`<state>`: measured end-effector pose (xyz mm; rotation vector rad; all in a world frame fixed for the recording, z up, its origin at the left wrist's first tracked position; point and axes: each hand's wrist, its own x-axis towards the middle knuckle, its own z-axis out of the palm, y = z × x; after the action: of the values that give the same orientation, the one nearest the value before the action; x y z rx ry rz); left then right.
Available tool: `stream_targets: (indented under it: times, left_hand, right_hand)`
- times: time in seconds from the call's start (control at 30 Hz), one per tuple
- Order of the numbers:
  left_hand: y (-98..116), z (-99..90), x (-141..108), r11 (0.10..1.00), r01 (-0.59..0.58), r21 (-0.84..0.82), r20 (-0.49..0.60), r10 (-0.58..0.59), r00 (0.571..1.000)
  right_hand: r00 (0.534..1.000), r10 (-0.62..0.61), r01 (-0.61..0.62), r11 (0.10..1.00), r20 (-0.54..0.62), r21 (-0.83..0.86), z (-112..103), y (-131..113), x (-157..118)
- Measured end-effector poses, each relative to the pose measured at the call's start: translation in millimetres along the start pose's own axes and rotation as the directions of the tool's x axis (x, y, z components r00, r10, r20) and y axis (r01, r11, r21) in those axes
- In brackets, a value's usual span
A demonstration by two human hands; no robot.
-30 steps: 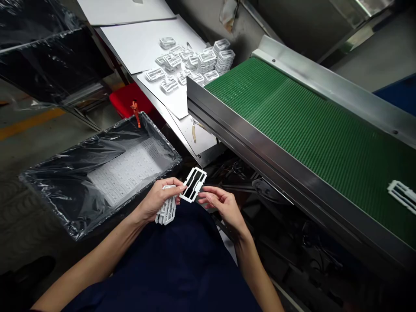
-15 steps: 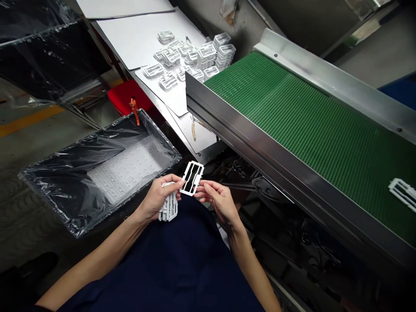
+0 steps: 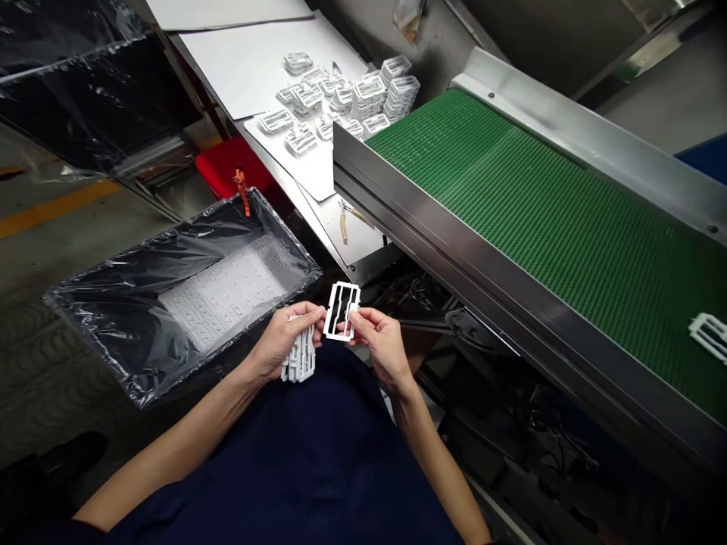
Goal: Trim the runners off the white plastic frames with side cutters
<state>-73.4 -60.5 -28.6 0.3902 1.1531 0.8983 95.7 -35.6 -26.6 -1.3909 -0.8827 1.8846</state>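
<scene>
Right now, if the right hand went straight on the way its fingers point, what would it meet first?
Beyond the white frame it pinches, the right hand would probably meet the left hand, which is at or very near that frame's left edge; the exact depth is unclear.

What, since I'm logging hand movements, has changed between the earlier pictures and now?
The right hand, at first open beside the single white frame, has closed in leftward and now pinches its right side. The frame has turned to stand more upright in the picture; whether the left hand has let go of it is unclear. Unchanged: the left hand's stack of frames and the pliers.
</scene>
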Motion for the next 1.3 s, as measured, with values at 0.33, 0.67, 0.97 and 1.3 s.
stream_targets:
  times: [0.33, 0.67, 0.97, 1.3]
  left_hand:
    - [54.2, -14.1, 31.7, 0.820, -0.270, 0.505, 0.122, 0.241, 0.963]
    - [76.1, -10.0, 42.9, 0.743, -0.262, 0.615, 0.399, -0.007, 0.917]
    - [83.6, -17.2, 41.8, 0.383, -0.524, 0.761, 0.561, 0.018, 0.827]
    - [61.8, -34.5, 9.4, 0.489, -0.650, 0.582, 0.710, 0.084, 0.699]
  right_hand:
    - [0.997, -0.055, 0.062, 0.990, 0.057, -0.125, -1.0, 2.4, -4.9]
    - [0.986, -0.076, 0.108, 0.970, 0.149, -0.217, -2.5, 6.6, -9.4]
    - [0.974, -0.039, 0.093, 0.968, 0.223, -0.233, -4.5, 13.0, -4.1]
    - [0.775, 0.172, 0.015, 0.957, 0.608, -0.291, -0.5, 28.6, 8.7]
